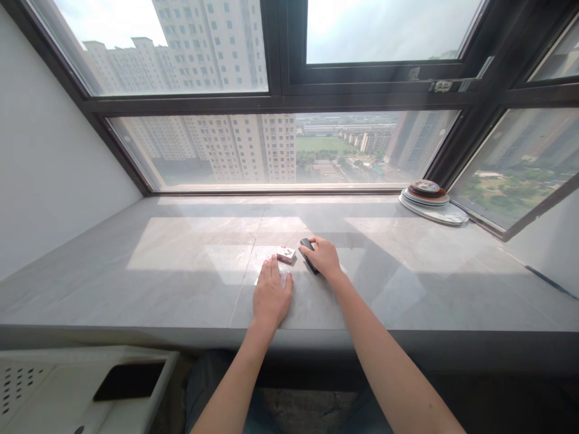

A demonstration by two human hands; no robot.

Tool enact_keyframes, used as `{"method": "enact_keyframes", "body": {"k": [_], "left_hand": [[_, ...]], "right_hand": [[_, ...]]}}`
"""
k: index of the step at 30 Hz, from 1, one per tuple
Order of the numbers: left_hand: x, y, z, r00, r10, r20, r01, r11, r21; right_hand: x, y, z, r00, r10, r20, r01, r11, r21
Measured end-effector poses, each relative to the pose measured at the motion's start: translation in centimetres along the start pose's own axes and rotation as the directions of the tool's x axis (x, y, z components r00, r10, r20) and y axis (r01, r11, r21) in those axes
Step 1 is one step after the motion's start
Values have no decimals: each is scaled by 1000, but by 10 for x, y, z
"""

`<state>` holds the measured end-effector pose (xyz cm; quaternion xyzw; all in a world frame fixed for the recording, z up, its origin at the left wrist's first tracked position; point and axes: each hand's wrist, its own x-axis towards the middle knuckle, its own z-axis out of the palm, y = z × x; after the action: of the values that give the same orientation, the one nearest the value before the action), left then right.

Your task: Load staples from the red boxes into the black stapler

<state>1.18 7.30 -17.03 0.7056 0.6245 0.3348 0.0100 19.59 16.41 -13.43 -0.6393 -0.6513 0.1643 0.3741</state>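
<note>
My right hand (322,255) is closed around a slim black oblong object (309,260), whose lower end touches or nearly touches the grey sill; its exact kind does not show. Flat on the sill to its left lies my left hand (272,295), fingers stretched out and thumb apart. Beneath and beside those fingers is a crinkled piece of clear plastic (284,277), partly covered. A small white box with reddish markings (286,254) sits between the two hands, just past the left fingertips.
Stacked plates (425,193) stand at the back right corner of the sill (136,289), by the dark window frame (280,103). Below the front edge at left, a black phone-like slab (129,381) lies on a white surface (58,398). A white wall bounds the left.
</note>
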Motion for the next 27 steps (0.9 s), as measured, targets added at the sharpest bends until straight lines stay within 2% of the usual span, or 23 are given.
{"method": "enact_keyframes", "body": {"k": [4, 9, 12, 16, 22, 27], "left_hand": [[2, 0, -4, 1000, -9, 0, 9, 1000, -17], [6, 0, -6, 999, 54, -4, -54, 998, -15], [8, -1, -8, 997, 82, -5, -82, 996, -24], [6, -3, -9, 996, 84, 3, -84, 996, -39], [0, -15, -19, 987, 160, 29, -159, 986, -41], [5, -58, -44, 990, 137, 32, -135, 989, -59]], "right_hand": [[2, -6, 3, 998, -45, 43, 45, 999, 12], [-36, -10, 2, 988, -132, 83, 118, 981, 155], [-57, -9, 3, 982, -68, 175, 10, 950, 313], [-79, -8, 7, 927, 28, 375, -237, 816, 526], [-96, -27, 32, 938, -3, 345, -234, 730, 642], [-96, -56, 68, 901, -70, 429, -254, 716, 650]]}}
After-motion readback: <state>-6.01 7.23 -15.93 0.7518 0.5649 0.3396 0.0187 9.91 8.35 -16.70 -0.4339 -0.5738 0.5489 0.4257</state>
